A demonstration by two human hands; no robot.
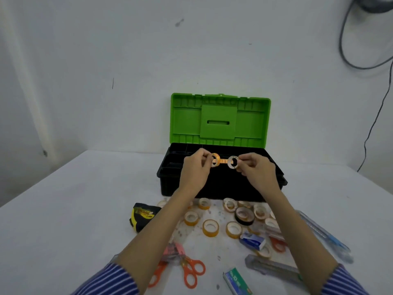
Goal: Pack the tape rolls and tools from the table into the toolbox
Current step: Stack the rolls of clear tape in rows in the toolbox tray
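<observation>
Two rolls are up in my hands, one each, held over the open toolbox (221, 184). My left hand (196, 167) pinches the left roll (215, 160) at its outer edge, fingers curled round it; my right hand (255, 169) pinches the right roll (233, 162) the same way. A short orange strip of tape (223, 161) runs between them, so the two appear stuck together, side by side, their holes facing me.

The relation that matters: the strip lies left to right, straight along the line between my two grips, and both rolls sit inside my fingertips, between the hands, over the black tray at the back half of the box. Neither hand is nearer; the pair hangs midway. I judge that pulling the hands apart along that same line would peel the strip, while lowering both together would set the joined pair into the tray below. Which compartment lies under them I cannot tell; the tray is too dark.

The green lid (220, 118) stands upright behind, out of the way.

Most of the job is left, I reckon. On the tabletop (85, 209) near me lie many more rolls, among them a black roll (244, 216) and a yellow one (210, 227), plus a tape measure (143, 216), scissors (192, 271), a utility knife (272, 267), a staple box (237, 281) and pens (325, 235) by my right forearm.
</observation>
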